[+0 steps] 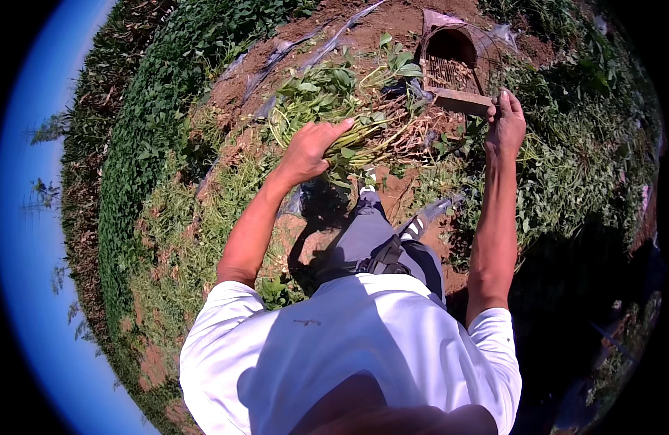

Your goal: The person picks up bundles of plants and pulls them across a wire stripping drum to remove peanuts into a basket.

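Note:
My left hand (311, 151) is closed around the green stems of a bundle of uprooted leafy plants (367, 136). Their leaves spread to the upper left, and the tangled brown roots point right. On the right, my right hand (505, 122) grips the end of a wooden board (462, 101) along the near edge of a box with an arched wire-mesh cover (486, 49). Small pale pods or clods lie on the bars inside the box opening; which they are, I cannot tell. The roots lie just left of and below the board.
Torn plastic film (334, 41) runs over the reddish soil (383, 27) beyond the plants. Cut or pulled greenery (563, 179) is heaped at the right, partly in deep shadow. Dense green rows (144, 130) stand at the left. My feet are on soil beside more film (440, 207).

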Tool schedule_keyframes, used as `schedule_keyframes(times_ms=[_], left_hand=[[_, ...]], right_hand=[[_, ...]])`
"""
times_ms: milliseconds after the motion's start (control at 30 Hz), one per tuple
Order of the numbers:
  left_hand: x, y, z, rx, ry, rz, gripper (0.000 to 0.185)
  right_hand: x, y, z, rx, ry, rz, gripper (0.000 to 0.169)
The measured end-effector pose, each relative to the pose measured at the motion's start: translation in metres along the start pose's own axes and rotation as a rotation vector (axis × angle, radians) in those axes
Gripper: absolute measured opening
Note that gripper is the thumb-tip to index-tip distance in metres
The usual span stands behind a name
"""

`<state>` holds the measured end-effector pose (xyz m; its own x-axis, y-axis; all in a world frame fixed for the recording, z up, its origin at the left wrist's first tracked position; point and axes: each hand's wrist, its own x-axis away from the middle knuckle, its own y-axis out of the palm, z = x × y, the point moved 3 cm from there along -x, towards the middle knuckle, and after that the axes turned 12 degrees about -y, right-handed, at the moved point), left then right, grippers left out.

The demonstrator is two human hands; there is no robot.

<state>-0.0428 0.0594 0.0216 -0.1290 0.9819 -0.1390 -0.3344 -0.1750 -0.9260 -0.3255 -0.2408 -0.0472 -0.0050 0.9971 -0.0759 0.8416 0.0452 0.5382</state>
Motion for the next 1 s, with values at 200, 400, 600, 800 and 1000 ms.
schedule_keyframes(times_ms=[200, 400, 600, 800, 1000], left_hand=[[0.036, 0.004, -0.033, -0.154, 0.052, 0.155, 0.079], [0.046, -0.002, -0.033, -0.372, 0.143, 0.262, 0.049], [0.039, -0.004, -0.023, -0.515, 0.276, 0.337, 0.055], [0.037, 0.005, -0.016, -0.465, 0.25, 0.263, 0.047], [0.019, 0.023, 0.003, -0.359, 0.239, 0.163, 0.048]], right_hand=[[-0.041, 0.042, -0.064, 0.92, -0.608, -0.176, 0.042], [-0.016, 0.051, 0.034, 0.625, -0.086, -0.666, 0.046], [0.067, 0.075, 0.043, 0.284, 0.274, -0.877, 0.045], [0.111, 0.065, 0.062, 0.64, 0.228, -1.228, 0.039], [0.11, 0.032, 0.057, 0.838, 0.146, -0.953, 0.022]])
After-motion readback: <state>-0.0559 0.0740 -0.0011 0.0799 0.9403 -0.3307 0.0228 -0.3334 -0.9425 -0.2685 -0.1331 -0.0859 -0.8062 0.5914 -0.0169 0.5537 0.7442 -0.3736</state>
